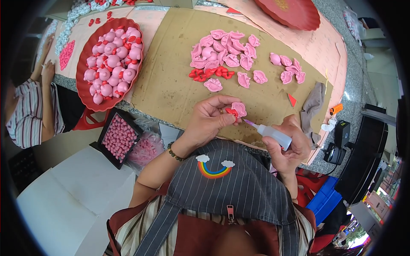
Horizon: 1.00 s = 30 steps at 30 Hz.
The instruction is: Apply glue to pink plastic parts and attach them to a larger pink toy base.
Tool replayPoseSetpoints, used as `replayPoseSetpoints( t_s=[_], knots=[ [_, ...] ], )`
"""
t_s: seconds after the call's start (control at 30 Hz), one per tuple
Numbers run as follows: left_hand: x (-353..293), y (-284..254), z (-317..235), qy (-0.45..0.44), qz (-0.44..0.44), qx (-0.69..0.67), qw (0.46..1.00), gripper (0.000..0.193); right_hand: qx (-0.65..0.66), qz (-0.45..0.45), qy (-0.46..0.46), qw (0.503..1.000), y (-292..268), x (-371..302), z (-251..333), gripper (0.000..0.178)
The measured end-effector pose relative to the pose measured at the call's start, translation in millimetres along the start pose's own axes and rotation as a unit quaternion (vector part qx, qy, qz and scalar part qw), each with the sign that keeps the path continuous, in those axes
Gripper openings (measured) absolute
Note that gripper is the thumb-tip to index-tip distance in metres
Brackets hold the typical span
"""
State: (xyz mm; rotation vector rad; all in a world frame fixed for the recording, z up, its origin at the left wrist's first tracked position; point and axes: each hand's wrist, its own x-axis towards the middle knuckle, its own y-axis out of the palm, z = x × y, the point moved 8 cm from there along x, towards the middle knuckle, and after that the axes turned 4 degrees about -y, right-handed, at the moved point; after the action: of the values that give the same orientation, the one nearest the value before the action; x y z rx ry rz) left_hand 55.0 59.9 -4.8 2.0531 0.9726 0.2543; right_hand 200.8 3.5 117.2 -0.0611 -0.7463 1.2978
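Note:
Between the thumb and fingers of my left hand (208, 115) is a pink plastic half-shell (238, 109) together with a small red piece (232, 112). My right hand (291, 143) is closed around a translucent squeeze bottle (276, 136), tilted so its purple nozzle tip (250, 123) points at the shell, close to it. Beyond my hands, a pile of pink half-shells (232, 60) lies on the brown cardboard (171, 55). In front of that pile sits a row of red bow-shaped pieces (209, 74). A smaller group of pink shells (294, 70) lies to the right.
At the left stands a red scalloped tray (81, 64) heaped with pink and red figures. A grey cloth (314, 104), an orange lighter (336, 109) and a red scrap (291, 100) lie at the right. Another red tray (294, 13) is at the back. A co-worker's hand (48, 68) shows far left.

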Motion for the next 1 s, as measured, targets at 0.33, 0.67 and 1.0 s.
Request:
replayPoseSetpoints(
  t_s=[0.33,0.67,1.0],
  knots=[
    [0.5,0.3,0.2,-0.010,0.001,0.007,1.000,0.038,-0.007,0.004,0.037,0.999,1.5,-0.4,-1.1,0.025],
    [0.7,1.0,-0.5,-0.008,0.004,0.003,1.000,0.036,-0.010,0.010,0.040,0.999,-0.7,-2.0,-3.9,0.027],
    [1.1,0.5,-1.1,-0.008,0.003,-0.028,1.000,0.035,-0.019,-0.014,0.043,0.999,-6.7,-2.5,-6.0,0.027]
  ],
)
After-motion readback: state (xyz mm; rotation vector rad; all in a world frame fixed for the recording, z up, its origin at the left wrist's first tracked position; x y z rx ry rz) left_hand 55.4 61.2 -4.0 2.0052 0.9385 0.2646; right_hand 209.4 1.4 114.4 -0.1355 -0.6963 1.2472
